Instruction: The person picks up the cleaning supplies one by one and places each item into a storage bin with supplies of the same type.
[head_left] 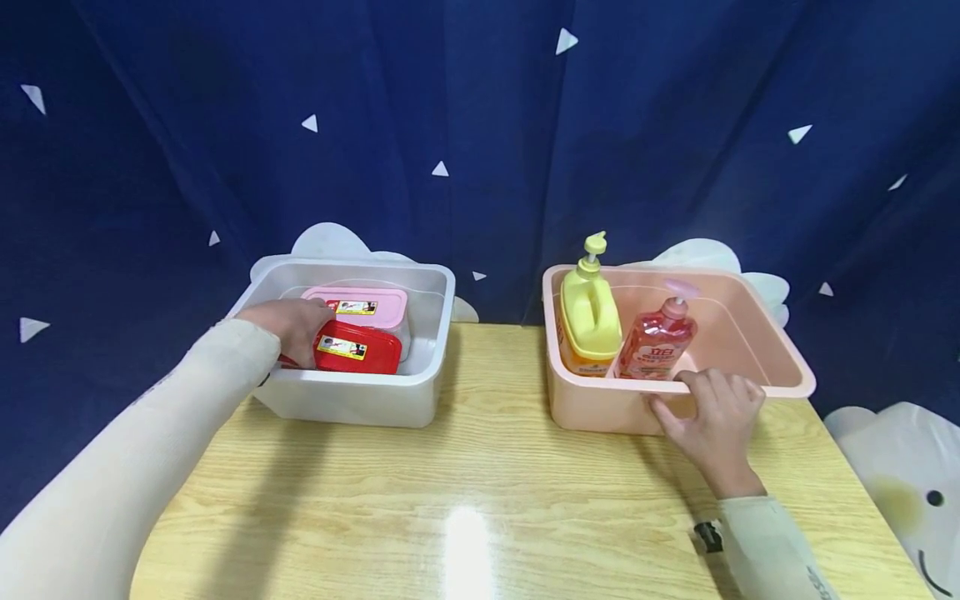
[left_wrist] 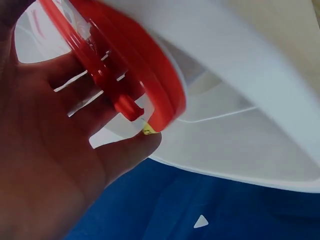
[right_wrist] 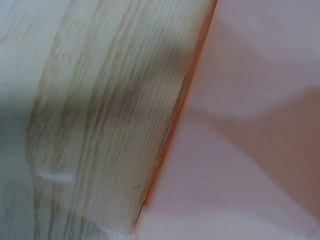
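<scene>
Inside the white bin [head_left: 348,400] at the left, my left hand [head_left: 294,327] holds a food container with a red lid [head_left: 357,348]. In the left wrist view, the thumb of the left hand [left_wrist: 55,145] lies at the edge of the red-lidded container [left_wrist: 167,90] and the fingers reach round it. A pink-lidded food container [head_left: 390,307] sits just behind it in the same bin. On the right, my right hand [head_left: 722,421] grips the front rim of a pink bin [head_left: 600,410], fingers over the rim and thumb outside. The right wrist view does not show this hand.
A yellow pump bottle [head_left: 588,312] and a red dish soap bottle [head_left: 654,346] stand in the pink bin's left half. Both bins stand toward the back of a wooden table [head_left: 375,500], before a dark blue curtain [head_left: 495,100].
</scene>
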